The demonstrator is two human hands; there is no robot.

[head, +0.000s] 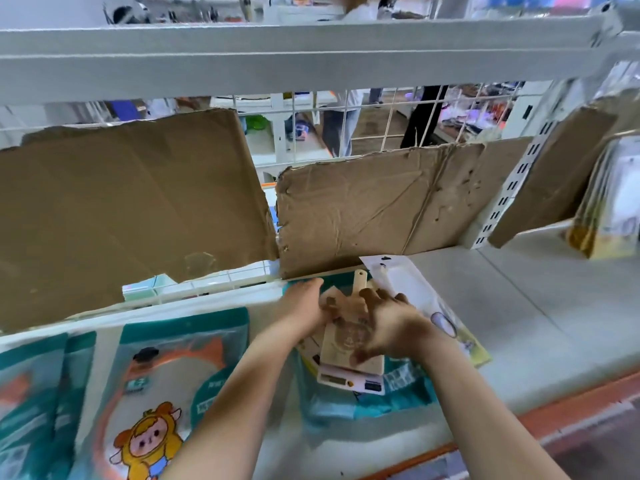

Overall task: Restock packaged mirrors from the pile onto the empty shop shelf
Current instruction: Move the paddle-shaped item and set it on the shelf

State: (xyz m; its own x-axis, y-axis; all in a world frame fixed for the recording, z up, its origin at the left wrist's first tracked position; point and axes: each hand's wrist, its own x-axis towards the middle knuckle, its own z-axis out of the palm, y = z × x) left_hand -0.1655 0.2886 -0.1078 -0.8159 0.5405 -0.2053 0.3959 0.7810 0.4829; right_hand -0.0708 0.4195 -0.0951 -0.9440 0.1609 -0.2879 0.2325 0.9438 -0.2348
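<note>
Shelf point(519, 323) of pale grey metal across the whole view, orange strip along its front edge. Behind it, wire grid point(381, 112) with brown board propped against it: large cardboard sheet point(121, 209) at left, creased cardboard sheet point(374, 209) at right. Teal packets flat on the left half of the shelf, among them a cartoon packet point(156, 393) showing a figure in a yellow hood, its white lettering too blurred to read. Hanging packs point(613, 202) at far right. White-backed pack point(412, 289) flat on the shelf, partly under the right wrist. Mirror pack point(346, 327) mid-shelf on top of a small pile, over a teal packet, wooden handle toward the cardboard. Label card with dark print at its near end, unreadable. Right hand point(391, 323) laid over its face, fingers spread. Left hand point(301, 306) at its left edge, thumb touching. Grip there blurred, impossible to tell.
</note>
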